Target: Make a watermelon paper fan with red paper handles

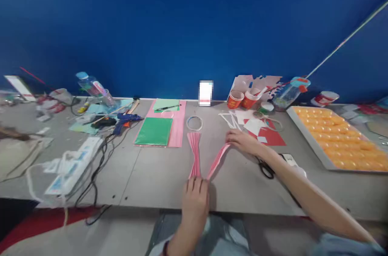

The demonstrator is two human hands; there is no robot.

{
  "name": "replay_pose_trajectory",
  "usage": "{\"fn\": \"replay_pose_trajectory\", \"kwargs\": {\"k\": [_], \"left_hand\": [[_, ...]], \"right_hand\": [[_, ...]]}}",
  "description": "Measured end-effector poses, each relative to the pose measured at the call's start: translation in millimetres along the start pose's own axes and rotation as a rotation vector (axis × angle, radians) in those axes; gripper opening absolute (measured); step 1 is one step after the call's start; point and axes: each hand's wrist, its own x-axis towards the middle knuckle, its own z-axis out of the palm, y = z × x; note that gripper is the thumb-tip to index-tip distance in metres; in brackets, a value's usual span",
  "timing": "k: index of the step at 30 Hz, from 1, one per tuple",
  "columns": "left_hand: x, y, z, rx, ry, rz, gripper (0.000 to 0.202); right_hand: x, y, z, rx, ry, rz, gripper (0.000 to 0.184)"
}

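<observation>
Two lengths of pleated pink paper meet in a V near the table's front edge. My left hand is closed over the near ends, hiding where they meet. The left pleated pink paper lies flat and fans out a little at its far end. My right hand has its fingers closed on the far end of the right pleated pink paper, which slants up and to the right. Black-handled scissors lie partly under my right forearm. A roll of clear tape sits just beyond the left strip.
A green paper pack lies on pink sheets at the left. Beyond are a blue glue gun and a white power strip with cables. To the right stand red paper cups and an orange-filled tray.
</observation>
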Motion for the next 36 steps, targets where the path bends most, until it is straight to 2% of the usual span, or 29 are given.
{"fn": "replay_pose_trajectory", "kwargs": {"k": [3, 6, 9, 11, 14, 18, 22, 27, 32, 36], "left_hand": [[-5.5, -28.6, -18.4, 0.038, -0.044, -0.014, 0.023], [-10.7, -51.2, -36.1, 0.116, 0.023, -0.004, 0.021], [-16.3, -60.3, -49.7, 0.097, 0.061, 0.023, 0.015], [-20.4, -59.0, -54.5, 0.035, 0.035, 0.065, 0.017], [-25.7, -54.4, -54.8, -0.056, -0.009, 0.079, 0.027], [-27.0, -55.5, -48.8, -0.102, -0.019, -0.030, 0.029], [-22.0, -60.1, -43.3, -0.133, 0.006, -0.069, 0.024], [-13.9, -60.3, -36.6, -0.134, 0.046, -0.105, 0.019], [-8.9, -62.4, -32.8, -0.102, 0.070, -0.105, 0.017], [-5.6, -64.6, -34.3, -0.124, 0.043, -0.103, 0.011]], "right_hand": [[-6.9, -25.3, 11.0, -0.002, 0.011, 0.024, 0.026], [-8.0, -48.6, 21.0, 0.022, 0.042, 0.018, 0.023], [-3.1, -63.1, 27.9, -0.022, 0.099, -0.015, 0.020], [-0.1, -66.2, 30.2, -0.063, 0.135, -0.017, 0.019], [-1.3, -65.2, 31.3, -0.091, 0.163, 0.010, 0.019], [-10.7, -64.4, 34.8, -0.025, 0.170, 0.066, 0.018], [-14.0, -65.0, 40.6, 0.001, 0.151, 0.107, 0.018], [-9.6, -62.8, 41.2, -0.075, 0.156, 0.174, 0.018], [-4.9, -58.6, 39.2, -0.163, 0.145, 0.114, 0.024], [-1.3, -57.2, 34.5, -0.188, 0.085, 0.060, 0.024]]}}
